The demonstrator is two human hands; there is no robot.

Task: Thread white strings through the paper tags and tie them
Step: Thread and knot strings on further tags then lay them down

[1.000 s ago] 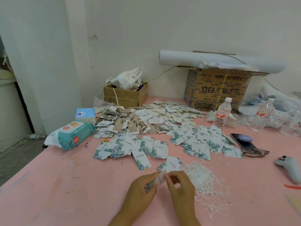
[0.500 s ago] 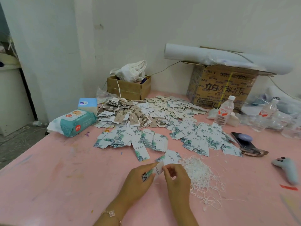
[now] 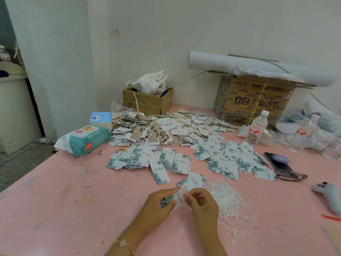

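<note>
My left hand holds a white paper tag with green leaf print just above the pink table. My right hand pinches at the tag's right end; whatever string it holds is too thin to make out. A loose heap of white strings lies directly right of my right hand. Leaf-print tags are spread across the middle of the table, with a pile of beige tags behind them.
Wet wipes pack and a blue tissue box sit at the left edge. Two cardboard boxes stand against the wall. Water bottles, a phone and a grey toy occupy the right side.
The camera view has tilted up and shifted slightly; my hands stay together on the same tag with only small finger movements.
</note>
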